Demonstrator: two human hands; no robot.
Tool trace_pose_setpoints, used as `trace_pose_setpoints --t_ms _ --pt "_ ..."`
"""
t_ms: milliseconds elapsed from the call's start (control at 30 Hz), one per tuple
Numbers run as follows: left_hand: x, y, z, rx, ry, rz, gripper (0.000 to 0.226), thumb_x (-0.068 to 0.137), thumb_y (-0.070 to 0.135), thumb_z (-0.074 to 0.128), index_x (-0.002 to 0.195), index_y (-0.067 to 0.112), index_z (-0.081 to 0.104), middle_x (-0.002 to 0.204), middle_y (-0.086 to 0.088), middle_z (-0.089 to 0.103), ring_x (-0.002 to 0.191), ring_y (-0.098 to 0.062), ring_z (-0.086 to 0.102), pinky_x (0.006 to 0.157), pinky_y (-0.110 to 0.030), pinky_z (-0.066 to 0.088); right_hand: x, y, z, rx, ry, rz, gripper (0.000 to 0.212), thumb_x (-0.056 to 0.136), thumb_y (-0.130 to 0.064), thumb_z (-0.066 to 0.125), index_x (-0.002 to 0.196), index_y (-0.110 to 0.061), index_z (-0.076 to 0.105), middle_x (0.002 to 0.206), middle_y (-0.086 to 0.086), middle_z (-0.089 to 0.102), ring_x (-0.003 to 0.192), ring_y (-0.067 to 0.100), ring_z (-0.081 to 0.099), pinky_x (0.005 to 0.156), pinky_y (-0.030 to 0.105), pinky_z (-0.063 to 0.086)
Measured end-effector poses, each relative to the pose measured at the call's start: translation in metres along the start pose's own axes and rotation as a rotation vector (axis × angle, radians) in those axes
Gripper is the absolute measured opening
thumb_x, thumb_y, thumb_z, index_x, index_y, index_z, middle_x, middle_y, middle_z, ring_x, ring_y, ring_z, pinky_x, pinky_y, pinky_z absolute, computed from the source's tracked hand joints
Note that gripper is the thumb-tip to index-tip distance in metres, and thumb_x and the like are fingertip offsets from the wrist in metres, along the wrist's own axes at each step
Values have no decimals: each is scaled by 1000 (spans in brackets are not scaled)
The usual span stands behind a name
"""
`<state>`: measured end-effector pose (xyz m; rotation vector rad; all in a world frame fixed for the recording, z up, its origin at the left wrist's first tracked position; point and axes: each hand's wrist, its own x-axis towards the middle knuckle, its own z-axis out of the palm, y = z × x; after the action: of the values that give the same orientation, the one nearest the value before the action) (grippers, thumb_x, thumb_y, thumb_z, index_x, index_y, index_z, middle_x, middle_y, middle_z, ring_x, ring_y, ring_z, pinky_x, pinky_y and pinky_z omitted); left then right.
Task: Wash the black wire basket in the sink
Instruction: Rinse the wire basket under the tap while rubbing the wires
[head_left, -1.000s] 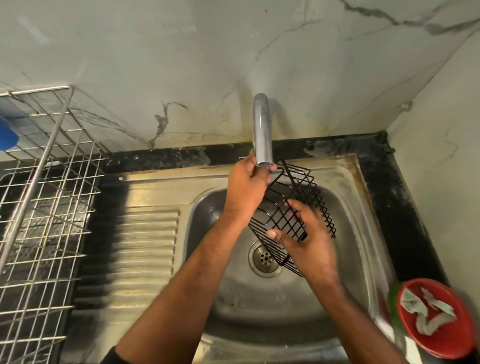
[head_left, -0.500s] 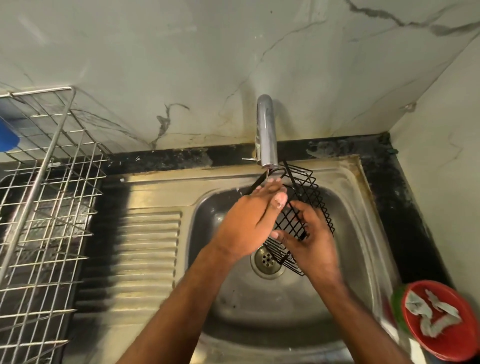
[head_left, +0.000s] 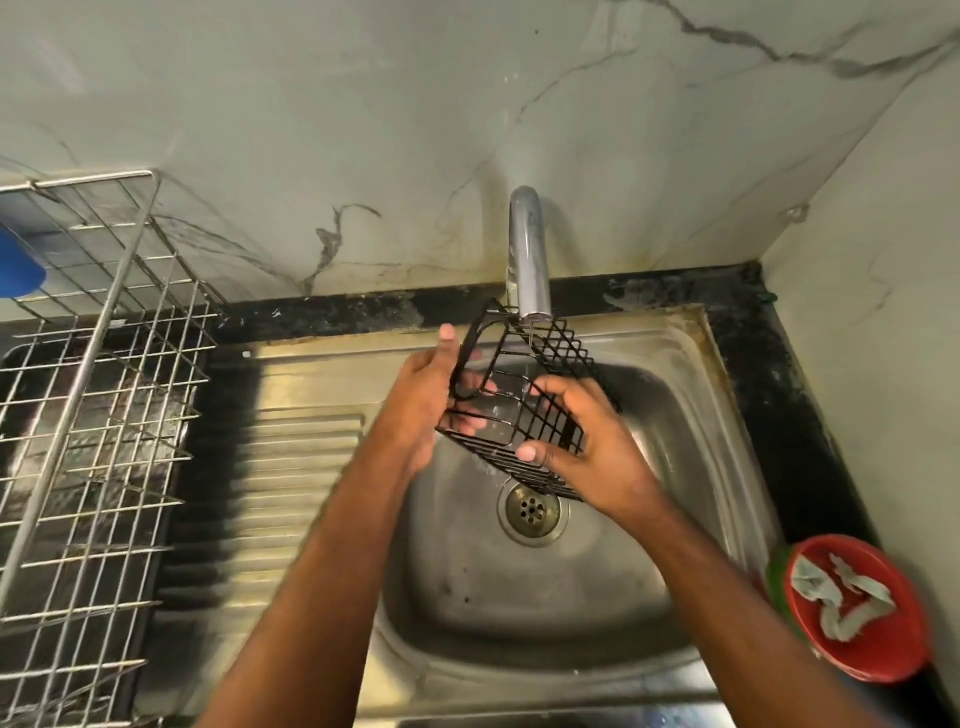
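Rinsing step: I hold the black wire basket (head_left: 524, 395) tilted under the tap (head_left: 527, 254), above the sink (head_left: 691, 415); right hand (head_left: 587, 447) grips its mesh; left hand (head_left: 428, 395) steadies the frame, fingers straight; next, I judge, turning it to wet other faces.

Both forearms bare, reaching up from bottom edge, converging at centre. Left hand (head_left: 423, 395) raised, palm facing right, fingers fairly straight, thumb up, pressed vs. the basket (head_left: 524, 395) side. Right hand (head_left: 587, 452) lower, back to camera, fingers curled over the basket's wires, thumb on near edge.
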<state>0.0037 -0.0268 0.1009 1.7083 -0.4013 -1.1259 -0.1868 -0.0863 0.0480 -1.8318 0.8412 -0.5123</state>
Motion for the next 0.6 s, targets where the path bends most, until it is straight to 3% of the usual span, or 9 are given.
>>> trace_pose_setpoints --t_ms 100,200,333,433,533,600 --pt "-9 -1 -3 -49 87 -22 30 106 35 47 104 14 68 56 4 55 36 -11 58 33 -17 28 -2 -4 -1 -8 -51 -34 67 79 -41 81 136 -42 48 129 -9 47 125 -4 46 104 11 36" --pt "-21 -8 3 -82 222 2 29 108 35 44 93 18 62 47 5 53 35 -11 58 35 -18 27 -11 -4 3 -61 -73 -93 64 88 -39 74 146 -35 45 140 -4 35 133 3 42 111 16 36" --pt "-33 -21 3 -194 368 -50 31 109 36 38 103 12 57 63 -3 55 36 -18 60 34 -17 27 -14 -14 15 -45 99 -64 69 101 -60 32 160 -24 25 165 -5 18 151 -3 14 121 15 19" --pt "-43 -30 11 -262 403 -70 32 108 38 38 100 13 56 61 -3 53 34 -15 57 34 -16 31 -4 -37 28 -55 -25 -117 67 104 -55 18 161 -24 7 170 -12 -3 154 0 -3 126 30 7" --pt "-54 -34 18 -342 388 -108 34 108 41 38 89 18 53 54 1 48 31 -10 52 34 -17 30 16 -40 43 -45 -48 -197 60 107 -45 18 162 -23 5 169 -11 -7 155 5 -6 127 36 4" --pt "-57 -33 8 -438 422 -95 35 108 41 37 83 21 51 54 2 44 32 -9 47 31 -15 29 37 -28 45 22 -90 -129 59 108 -46 17 162 -25 3 168 -11 -8 154 3 -6 128 38 4"
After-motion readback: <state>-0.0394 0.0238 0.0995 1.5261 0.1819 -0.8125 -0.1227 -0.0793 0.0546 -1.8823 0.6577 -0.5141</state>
